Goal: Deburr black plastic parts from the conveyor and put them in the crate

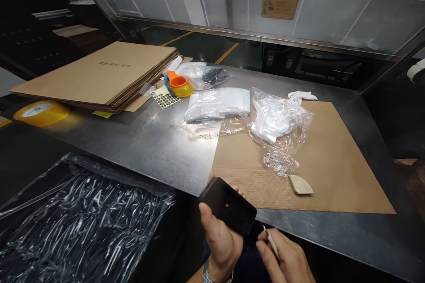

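Observation:
In my left hand is a black rectangular piece, shaped like a shallow case with rounded corners and a small hole near its middle. My thumb presses on its near edge, and fingertips show behind its far side. My right hand is closed around a slim craft knife with a pale handle, its thin tip pointing up toward the case's right corner without touching it. Both hands are just in front of the table edge. Beyond them on a cardboard sheet lies a beige wedge-shaped block.
Clear plastic bags and a bagged white stack lie mid-table. Behind are a tape dispenser, a sticker sheet and a white glove. Stacked cardboard and yellow tape are left, above black plastic film.

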`<state>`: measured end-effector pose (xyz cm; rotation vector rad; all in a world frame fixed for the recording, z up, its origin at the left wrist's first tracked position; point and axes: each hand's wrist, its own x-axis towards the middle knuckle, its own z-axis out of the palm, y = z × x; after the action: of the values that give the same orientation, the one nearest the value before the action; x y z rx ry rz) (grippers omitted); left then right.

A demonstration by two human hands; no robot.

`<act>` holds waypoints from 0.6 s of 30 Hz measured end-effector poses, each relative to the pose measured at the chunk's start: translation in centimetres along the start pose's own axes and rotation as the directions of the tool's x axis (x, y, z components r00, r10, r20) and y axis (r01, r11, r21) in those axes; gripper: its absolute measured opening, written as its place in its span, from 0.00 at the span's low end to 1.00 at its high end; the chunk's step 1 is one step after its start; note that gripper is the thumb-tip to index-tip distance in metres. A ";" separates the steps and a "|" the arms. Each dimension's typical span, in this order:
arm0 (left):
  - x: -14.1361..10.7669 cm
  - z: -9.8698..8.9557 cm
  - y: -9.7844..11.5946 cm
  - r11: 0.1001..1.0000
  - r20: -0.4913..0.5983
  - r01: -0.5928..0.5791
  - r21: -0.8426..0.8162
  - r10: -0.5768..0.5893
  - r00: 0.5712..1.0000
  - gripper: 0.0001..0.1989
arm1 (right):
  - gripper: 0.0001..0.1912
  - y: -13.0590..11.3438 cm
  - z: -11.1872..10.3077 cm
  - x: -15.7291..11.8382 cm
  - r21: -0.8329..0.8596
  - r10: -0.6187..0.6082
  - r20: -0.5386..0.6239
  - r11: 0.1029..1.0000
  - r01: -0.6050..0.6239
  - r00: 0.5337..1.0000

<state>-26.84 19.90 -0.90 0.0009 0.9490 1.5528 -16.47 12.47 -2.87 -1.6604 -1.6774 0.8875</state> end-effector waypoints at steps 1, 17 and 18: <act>-0.2 -0.1 -0.1 1.000 0.005 -0.011 -0.011 0.011 1.000 0.33 | 0.16 -0.3 0.0 0.5 0.064 0.042 0.060 0.997 -0.046 0.997; 0.0 0.3 0.6 0.994 0.015 0.110 -0.012 -0.110 0.994 0.26 | 0.21 1.9 -0.7 0.4 -0.023 0.080 0.059 0.997 -0.078 0.995; 0.0 0.3 0.6 0.994 0.012 0.107 -0.003 -0.107 0.994 0.27 | 0.19 1.8 -1.1 0.1 -0.070 0.049 0.057 0.997 -0.045 0.997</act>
<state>-27.18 20.12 -0.39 -0.0428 0.9224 1.4547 -14.53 12.61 -3.68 -1.7421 -1.7317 0.9184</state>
